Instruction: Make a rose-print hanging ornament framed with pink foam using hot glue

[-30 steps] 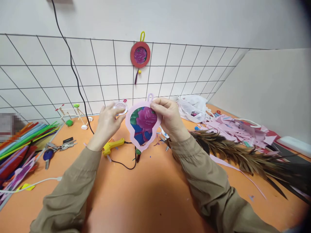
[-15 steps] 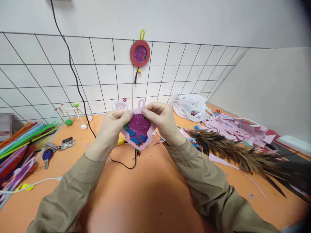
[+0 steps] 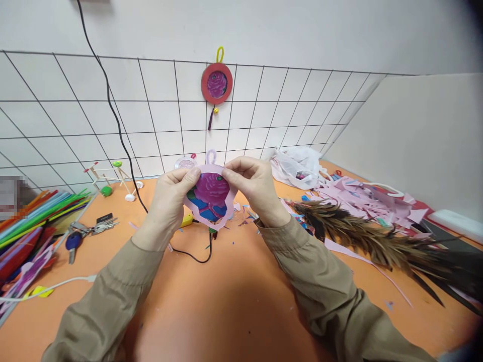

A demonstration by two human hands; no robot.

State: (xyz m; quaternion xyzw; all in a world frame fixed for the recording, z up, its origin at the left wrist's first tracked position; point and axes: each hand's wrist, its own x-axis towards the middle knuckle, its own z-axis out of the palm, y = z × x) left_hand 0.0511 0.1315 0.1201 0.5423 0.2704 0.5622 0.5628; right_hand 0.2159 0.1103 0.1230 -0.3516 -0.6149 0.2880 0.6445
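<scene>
Between my two hands, above the orange table (image 3: 226, 291), is a pink-framed flower ornament (image 3: 211, 188) with a wavy outline. Its middle shows a purple flower over blue, and a pale lilac loop (image 3: 211, 156) sticks up from its top. My left hand (image 3: 171, 201) pinches the left edge of the frame with thumb on the front. My right hand (image 3: 252, 186) pinches the upper right edge the same way. The fingers behind the ornament are partly hidden. Just behind it lies a small pale round ornament (image 3: 185, 163), partly covered.
A red round ornament (image 3: 216, 83) hangs on the wire grid (image 3: 151, 118). At left are pipe cleaners (image 3: 41, 213), keys (image 3: 86, 231) and a stick model (image 3: 109, 176). A plastic bag (image 3: 296, 166), pink paper scraps (image 3: 362, 198) and brown feathers (image 3: 362, 231) lie at right.
The ornament has shifted slightly left and turned, its loop now further left and a bit higher. My right fingers sit a little further along its edge. Both hands still grip it.
</scene>
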